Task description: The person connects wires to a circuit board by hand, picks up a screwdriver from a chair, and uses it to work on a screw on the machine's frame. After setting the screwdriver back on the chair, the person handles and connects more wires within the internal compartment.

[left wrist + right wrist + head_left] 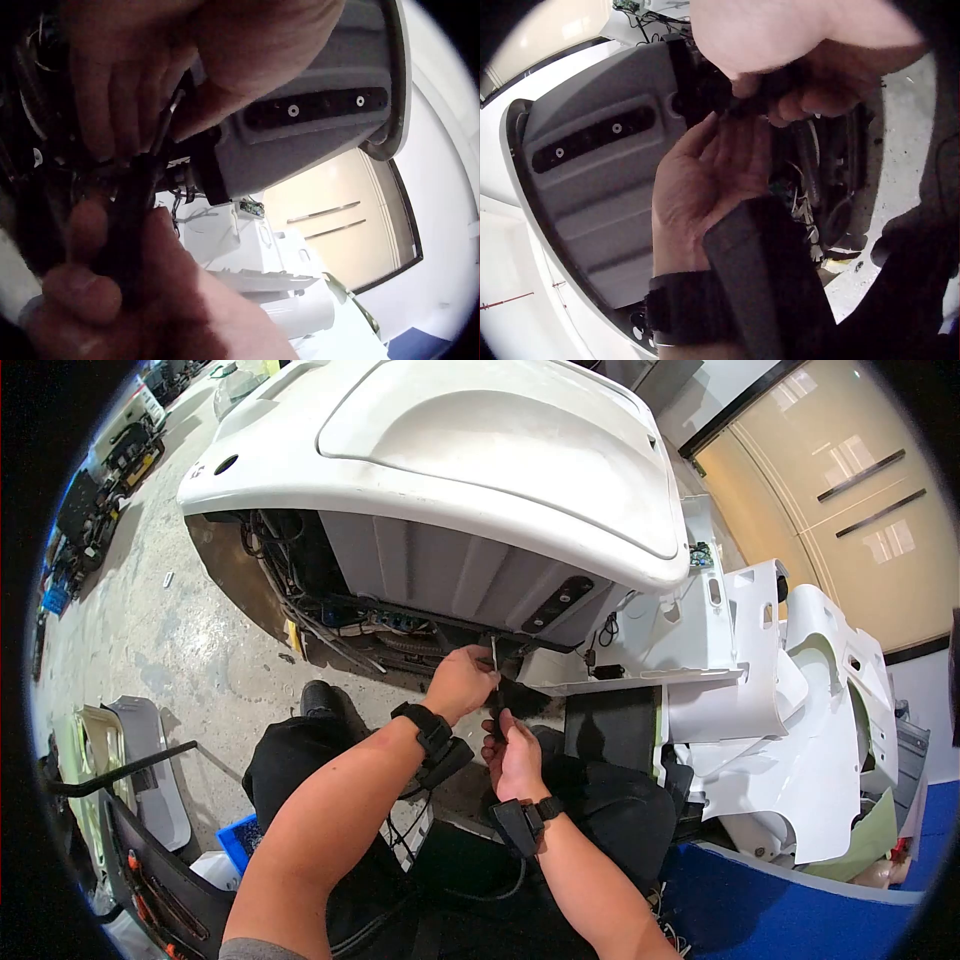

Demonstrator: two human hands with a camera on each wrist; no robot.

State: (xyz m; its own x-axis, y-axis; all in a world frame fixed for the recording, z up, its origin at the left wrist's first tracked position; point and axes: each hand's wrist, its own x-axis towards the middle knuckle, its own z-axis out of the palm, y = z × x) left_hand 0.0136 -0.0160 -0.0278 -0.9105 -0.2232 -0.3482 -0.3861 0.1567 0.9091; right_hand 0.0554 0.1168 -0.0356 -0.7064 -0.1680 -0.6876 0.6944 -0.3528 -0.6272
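My right hand [515,760] grips the dark handle of a screwdriver [494,652], whose thin metal shaft points up at the lower edge of a large white machine body [420,470]. The fingers of my left hand [462,685] close around the shaft, above the right hand. In the left wrist view the shaft runs between the left thumb and fingers, with the dark handle [124,240] below in the right hand [195,307]. In the right wrist view the left hand [712,169] meets the right hand [780,45] at the tool. The shaft's tip is hidden.
Under the white body hang cables [290,605] and a grey ribbed panel [430,565] with a black strip [558,605]. White shell parts [770,760] pile up at the right. A blue bin [238,842] and dark panel [150,870] lie at the left.
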